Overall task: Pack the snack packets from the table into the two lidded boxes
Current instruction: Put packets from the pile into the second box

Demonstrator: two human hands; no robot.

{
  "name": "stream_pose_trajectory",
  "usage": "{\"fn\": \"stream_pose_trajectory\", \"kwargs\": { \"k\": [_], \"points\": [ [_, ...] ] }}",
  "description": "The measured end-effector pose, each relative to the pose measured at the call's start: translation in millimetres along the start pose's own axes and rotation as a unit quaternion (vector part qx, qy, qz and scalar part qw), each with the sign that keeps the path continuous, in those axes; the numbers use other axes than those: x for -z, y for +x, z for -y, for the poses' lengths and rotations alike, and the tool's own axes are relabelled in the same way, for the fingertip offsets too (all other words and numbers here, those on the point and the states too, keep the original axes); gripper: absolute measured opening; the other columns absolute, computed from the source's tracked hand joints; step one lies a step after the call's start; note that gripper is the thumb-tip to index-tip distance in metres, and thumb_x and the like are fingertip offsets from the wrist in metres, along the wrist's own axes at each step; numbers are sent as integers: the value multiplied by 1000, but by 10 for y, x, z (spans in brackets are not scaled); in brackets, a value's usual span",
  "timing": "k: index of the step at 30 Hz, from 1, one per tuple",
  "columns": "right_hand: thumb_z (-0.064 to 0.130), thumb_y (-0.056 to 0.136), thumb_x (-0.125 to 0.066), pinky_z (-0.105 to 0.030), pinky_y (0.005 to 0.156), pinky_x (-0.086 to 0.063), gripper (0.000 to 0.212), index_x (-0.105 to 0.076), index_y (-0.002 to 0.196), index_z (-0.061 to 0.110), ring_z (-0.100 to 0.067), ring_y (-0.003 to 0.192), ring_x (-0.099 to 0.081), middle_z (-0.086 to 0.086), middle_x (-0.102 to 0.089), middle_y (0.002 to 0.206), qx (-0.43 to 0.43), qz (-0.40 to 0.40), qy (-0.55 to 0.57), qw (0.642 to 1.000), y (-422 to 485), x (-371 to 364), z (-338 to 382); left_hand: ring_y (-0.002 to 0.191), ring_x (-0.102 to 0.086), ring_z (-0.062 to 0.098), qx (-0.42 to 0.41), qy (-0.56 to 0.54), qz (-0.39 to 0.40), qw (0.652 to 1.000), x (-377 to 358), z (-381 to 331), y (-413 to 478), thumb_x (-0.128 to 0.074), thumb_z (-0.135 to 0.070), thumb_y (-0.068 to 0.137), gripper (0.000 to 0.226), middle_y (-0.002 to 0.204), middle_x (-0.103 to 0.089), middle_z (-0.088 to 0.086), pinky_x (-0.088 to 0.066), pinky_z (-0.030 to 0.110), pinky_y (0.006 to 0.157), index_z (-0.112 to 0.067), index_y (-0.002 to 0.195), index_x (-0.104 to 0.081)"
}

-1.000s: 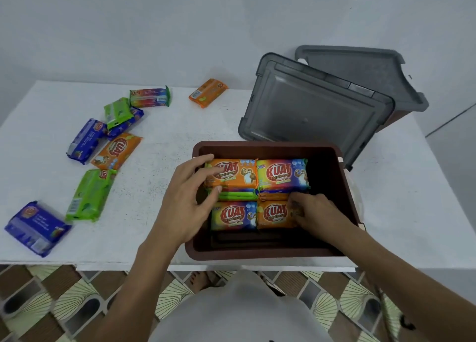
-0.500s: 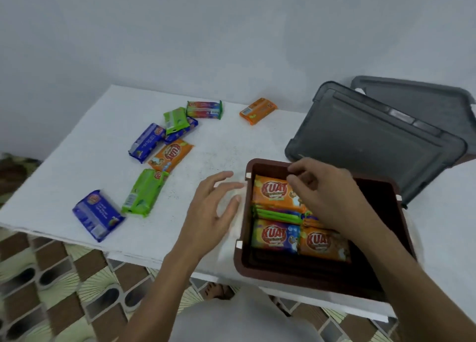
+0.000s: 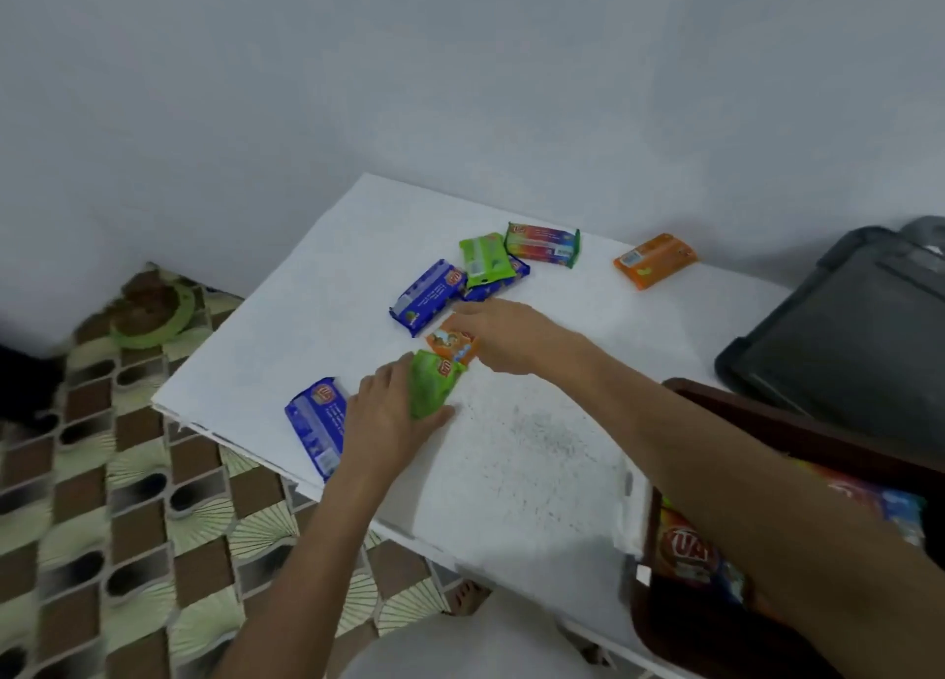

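Both hands have left the brown box (image 3: 844, 443) and reached to the loose packets: the left hand (image 3: 386, 415) grips a green packet (image 3: 432, 387) on the table (image 3: 511, 448); the right hand (image 3: 503, 335) covers an orange packet (image 3: 447, 343), grip unclear. Pickup step; next, lift both and carry them into the box.

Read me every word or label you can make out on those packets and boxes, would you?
"KUA": red logo on a packet in the brown box; the rest is hidden behind the right arm.
Red logos on the green packet that the left hand grips and on the blue packet: too blurred to read.
Barcode label on the far orange packet: too small to read.
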State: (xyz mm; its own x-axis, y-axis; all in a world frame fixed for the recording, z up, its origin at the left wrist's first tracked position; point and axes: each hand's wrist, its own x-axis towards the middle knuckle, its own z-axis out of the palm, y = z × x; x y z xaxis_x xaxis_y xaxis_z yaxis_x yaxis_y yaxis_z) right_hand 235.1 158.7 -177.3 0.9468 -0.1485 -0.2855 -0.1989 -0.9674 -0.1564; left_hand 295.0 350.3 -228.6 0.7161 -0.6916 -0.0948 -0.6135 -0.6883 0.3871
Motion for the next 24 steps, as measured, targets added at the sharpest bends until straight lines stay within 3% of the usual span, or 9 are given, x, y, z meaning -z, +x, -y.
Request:
{"fn": "stream_pose_trajectory", "kwargs": {
  "k": [4,9,14,17,19,21,24],
  "points": [
    [18,88,-65,-47,97,-47,65,-35,144,32,-31,122,-48,0,-39,151,29,32,-65,997,297,-135,-36,117,-53,29,-24,7,-26,999,-121,28,59,-69,-56,79,85,134,-55,10,-46,41,87,-16,146,-35],
    [32,76,-75,-45,90,-49,79,-32,142,36,-34,120,-44,-11,-40,138,33,36,-88,995,338,-201,-66,117,-53,27,-31,-1,-23,999,-148,90,81,-70,-50,80,83,134,-55,8,-48,41,88,-19,148,-32],
    [50,73,-73,-40,88,-50,71,-38,134,44,-28,108,-50,-8,-42,124,-49,30,28,998,10,-90,-238,111,-52,21,-43,-66,-21,997,-42,71,4,-75,-42,76,87,131,-52,6,-47,31,75,-29,148,-27],
    [48,80,-65,-30,76,-45,50,-49,127,42,-20,88,-56,2,-49,98,-93,-33,158,982,-363,111,-372,108,-49,10,-70,-170,-44,982,91,-34,-84,-80,-34,76,89,132,-47,-3,-43,16,67,-40,146,-26],
    [42,87,-61,-23,67,-42,33,-56,120,40,-4,72,-57,13,-53,80,-100,-91,249,959,-697,209,-449,111,-50,3,-101,-250,-69,960,208,-189,-163,-81,-26,77,86,128,-43,-20,-45,14,76,-47,143,-29],
    [43,92,-57,-12,59,-42,21,-58,113,44,6,64,-58,17,-60,81,-111,-130,316,933,-1073,273,-490,116,-49,-7,-140,-314,-84,935,325,-400,-254,-80,-23,78,80,128,-40,-39,-44,16,87,-46,141,-36],
    [48,98,-49,-10,60,-46,17,-57,112,45,6,70,-62,18,-66,87,-111,-186,364,906,-1666,318,-475,116,-51,-6,-170,-380,-85,905,475,-753,-384,-77,-32,78,73,136,-44,-35,-45,15,85,-44,140,-41]
  ]
}}
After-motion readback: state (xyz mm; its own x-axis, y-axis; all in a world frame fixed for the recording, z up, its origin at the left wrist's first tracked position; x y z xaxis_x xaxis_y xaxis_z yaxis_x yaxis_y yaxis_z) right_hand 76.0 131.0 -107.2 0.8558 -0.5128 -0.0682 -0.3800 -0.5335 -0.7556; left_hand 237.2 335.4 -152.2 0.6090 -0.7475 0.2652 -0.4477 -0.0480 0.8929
